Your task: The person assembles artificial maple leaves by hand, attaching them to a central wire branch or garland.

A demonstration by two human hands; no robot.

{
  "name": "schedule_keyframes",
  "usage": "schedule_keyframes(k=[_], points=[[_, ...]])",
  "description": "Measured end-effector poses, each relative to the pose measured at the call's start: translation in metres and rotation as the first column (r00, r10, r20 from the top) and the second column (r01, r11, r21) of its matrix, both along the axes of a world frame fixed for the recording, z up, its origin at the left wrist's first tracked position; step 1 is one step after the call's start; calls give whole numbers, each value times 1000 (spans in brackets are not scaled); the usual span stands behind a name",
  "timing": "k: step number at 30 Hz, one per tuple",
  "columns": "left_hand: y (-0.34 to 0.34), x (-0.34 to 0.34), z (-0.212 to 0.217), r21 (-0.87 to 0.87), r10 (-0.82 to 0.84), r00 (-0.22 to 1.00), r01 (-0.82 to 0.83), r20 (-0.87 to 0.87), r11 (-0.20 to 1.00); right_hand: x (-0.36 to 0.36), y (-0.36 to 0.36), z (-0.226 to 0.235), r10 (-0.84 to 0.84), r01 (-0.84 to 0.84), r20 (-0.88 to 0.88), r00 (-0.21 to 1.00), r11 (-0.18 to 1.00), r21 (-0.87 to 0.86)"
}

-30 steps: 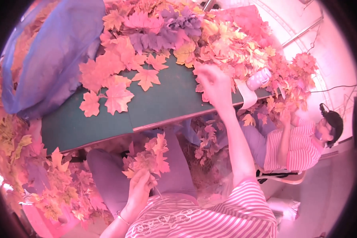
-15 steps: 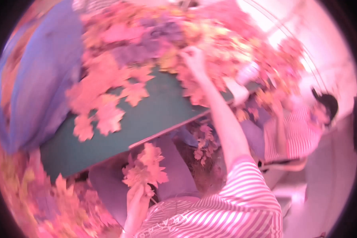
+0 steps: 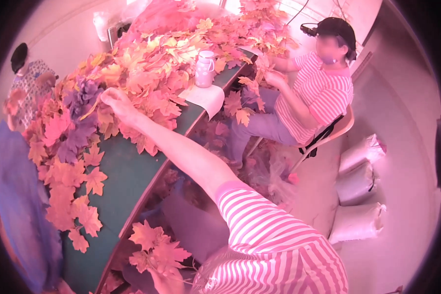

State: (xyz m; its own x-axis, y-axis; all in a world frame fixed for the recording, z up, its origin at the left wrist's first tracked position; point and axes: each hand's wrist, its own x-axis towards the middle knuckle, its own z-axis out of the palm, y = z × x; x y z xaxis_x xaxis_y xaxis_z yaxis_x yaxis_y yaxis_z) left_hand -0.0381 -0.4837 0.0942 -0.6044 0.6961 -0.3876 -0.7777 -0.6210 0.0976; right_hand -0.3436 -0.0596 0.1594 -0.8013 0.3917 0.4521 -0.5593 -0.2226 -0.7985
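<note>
My left hand (image 3: 165,282) is closed around the stems of a bunch of orange-pink artificial maple leaves (image 3: 157,247), low at the front beside the table edge. The leaves hide part of its fingers. My right arm stretches across the green table (image 3: 127,169) to the leaf pile (image 3: 152,63). There my right hand (image 3: 116,102) is pinched at a thin yellow leaf (image 3: 90,110), seen nearly edge-on. Beside that hand lie purple leaves (image 3: 76,125). A spray of orange leaves (image 3: 78,206) spreads over the table on the left.
A bottle (image 3: 205,69) stands on a white sheet (image 3: 206,98) at the table's right edge. On the right sits a person (image 3: 313,93) holding leaves; another person (image 3: 32,90) is at far left. Blue cloth (image 3: 19,206) hangs along the left. White sacks (image 3: 357,223) stand on the floor.
The view has swung to the right, bringing the seated person and sacks into fuller sight. My right hand stays at the pile, now with the yellow leaf raised. My left hand still holds its bunch.
</note>
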Motion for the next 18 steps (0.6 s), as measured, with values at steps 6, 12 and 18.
schedule_keyframes(k=[6,12,18], points=[[8,-3,6,-44,-63,998,62,-21,997,-2,-24,40,-163,173,-96,982,979,108],[12,-7,-3,-262,-39,997,22,-60,965,6,-46,75,-244,304,-188,951,841,448],[6,-9,-21,-249,-101,991,76,-88,965,45,-102,79,-231,570,-579,782,639,516]])
